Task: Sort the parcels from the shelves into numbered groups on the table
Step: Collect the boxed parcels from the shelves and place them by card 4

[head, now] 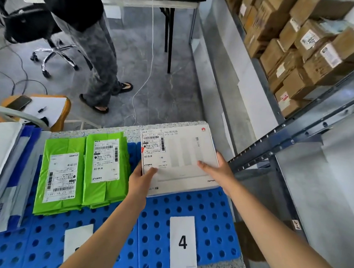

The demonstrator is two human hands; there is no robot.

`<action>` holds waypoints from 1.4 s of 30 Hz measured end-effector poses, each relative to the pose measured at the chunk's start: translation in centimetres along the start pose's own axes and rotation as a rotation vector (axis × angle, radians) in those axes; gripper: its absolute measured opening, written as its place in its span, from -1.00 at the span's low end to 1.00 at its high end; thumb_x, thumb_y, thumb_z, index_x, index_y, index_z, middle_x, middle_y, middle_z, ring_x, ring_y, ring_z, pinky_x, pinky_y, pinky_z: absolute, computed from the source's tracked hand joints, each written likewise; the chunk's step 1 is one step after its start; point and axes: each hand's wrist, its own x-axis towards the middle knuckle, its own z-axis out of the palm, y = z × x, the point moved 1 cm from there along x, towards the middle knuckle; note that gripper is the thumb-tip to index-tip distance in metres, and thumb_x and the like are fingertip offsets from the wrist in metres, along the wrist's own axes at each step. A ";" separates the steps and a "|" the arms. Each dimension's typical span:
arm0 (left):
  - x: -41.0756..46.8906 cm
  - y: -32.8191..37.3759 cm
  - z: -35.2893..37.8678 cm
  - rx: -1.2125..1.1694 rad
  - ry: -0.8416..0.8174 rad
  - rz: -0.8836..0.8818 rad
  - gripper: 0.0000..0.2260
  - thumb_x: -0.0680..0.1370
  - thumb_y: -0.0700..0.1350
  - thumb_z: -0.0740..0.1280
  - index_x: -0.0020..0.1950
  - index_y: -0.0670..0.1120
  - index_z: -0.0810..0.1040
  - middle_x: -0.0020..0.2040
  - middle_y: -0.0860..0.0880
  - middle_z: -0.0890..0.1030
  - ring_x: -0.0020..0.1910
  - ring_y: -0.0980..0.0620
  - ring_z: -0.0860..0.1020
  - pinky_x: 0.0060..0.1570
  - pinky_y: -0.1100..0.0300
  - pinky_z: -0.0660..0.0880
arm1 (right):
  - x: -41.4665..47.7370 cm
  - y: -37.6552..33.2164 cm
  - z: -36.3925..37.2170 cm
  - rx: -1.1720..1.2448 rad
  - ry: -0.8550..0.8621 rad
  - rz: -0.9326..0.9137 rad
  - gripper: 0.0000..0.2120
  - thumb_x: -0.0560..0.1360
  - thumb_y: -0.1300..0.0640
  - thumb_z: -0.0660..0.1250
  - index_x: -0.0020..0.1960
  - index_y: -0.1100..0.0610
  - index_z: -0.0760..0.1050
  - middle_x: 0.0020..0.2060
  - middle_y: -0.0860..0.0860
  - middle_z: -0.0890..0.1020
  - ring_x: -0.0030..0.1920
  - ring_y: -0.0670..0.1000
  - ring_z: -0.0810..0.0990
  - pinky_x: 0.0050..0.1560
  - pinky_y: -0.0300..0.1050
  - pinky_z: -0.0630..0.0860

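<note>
A flat white box parcel [183, 154] with a shipping label lies over the far end of the blue perforated mat [208, 217] that carries the card marked 4 [183, 242]. My left hand [140, 177] grips its near left corner, thumb on top. My right hand [217, 168] holds its near right edge, thumb on the lid. Two green bag parcels [61, 175] [105, 167] lie side by side on the mat to the left, behind another white card [75, 241] partly hidden by my left arm.
Grey and blue mailer bags [3, 176] are stacked at the table's left. Metal shelving [295, 129] with several cardboard boxes [299, 58] stands at right. A person [90, 47] stands beyond the table beside an office chair [44, 34] and a stool [46, 108].
</note>
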 end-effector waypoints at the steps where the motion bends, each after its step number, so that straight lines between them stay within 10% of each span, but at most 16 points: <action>1: 0.1 0.0 0.0 0.013 0.003 0.011 -0.66 0.53 -0.13 0.36 0.30 0.06 0.52 0.11 0.07 0.64 0.07 -0.01 0.58 0.13 0.03 0.53 | -0.2 0.0 0.0 -0.016 0.006 -0.002 -0.13 0.30 -0.14 0.53 0.49 -0.04 0.21 0.29 -0.10 0.51 0.30 0.01 0.47 0.33 0.07 0.41; 8: -1.0 1.6 -1.4 0.084 -0.065 0.248 -0.71 0.48 -0.26 0.26 0.14 -0.01 0.57 -0.02 -0.04 0.64 -0.06 -0.05 0.57 -0.01 0.07 0.51 | -2.9 -1.7 0.2 -0.276 0.314 -0.227 -0.46 0.56 0.05 0.30 0.48 0.11 0.22 0.43 0.02 0.34 0.42 0.00 0.33 0.28 -0.21 0.27; 11: -1.8 3.0 -1.8 0.168 -0.072 0.308 -0.55 0.51 -0.18 0.30 0.40 0.02 0.40 0.29 0.01 0.51 0.24 -0.04 0.48 0.21 0.07 0.44 | -5.3 -3.3 1.0 -0.353 0.291 -0.331 -0.52 0.59 0.06 0.25 0.48 0.09 0.25 0.43 -0.03 0.33 0.42 -0.05 0.32 0.27 -0.29 0.21; 16: -3.3 7.2 -2.1 0.651 -0.263 0.566 -0.58 0.57 -0.09 0.29 0.42 0.02 0.34 0.42 0.03 0.36 0.28 -0.10 0.47 0.04 0.17 0.45 | -9.9 -5.6 1.1 -0.550 0.189 -0.418 -0.51 0.60 -0.02 0.23 0.48 0.06 0.25 0.46 -0.06 0.31 0.44 -0.06 0.29 0.30 -0.26 0.19; 26: -10.8 13.5 0.9 1.218 -0.668 1.050 -0.48 0.58 0.03 0.27 0.51 0.00 0.24 0.52 0.01 0.22 0.47 0.03 0.24 0.44 0.16 0.21 | -19.3 -8.6 -2.8 -0.836 0.327 -0.376 -0.47 0.58 -0.05 0.25 0.50 0.04 0.20 0.46 -0.03 0.28 0.44 0.04 0.31 0.37 -0.05 0.30; 42: -33.8 7.8 4.2 1.374 -0.896 1.558 -0.45 0.56 0.11 0.28 0.50 -0.02 0.24 0.49 -0.01 0.27 0.40 0.00 0.33 0.38 0.09 0.31 | -44.9 1.5 -7.5 -0.893 0.747 -0.216 -0.43 0.58 -0.10 0.22 0.51 0.09 0.20 0.46 0.01 0.31 0.42 0.04 0.33 0.39 -0.12 0.26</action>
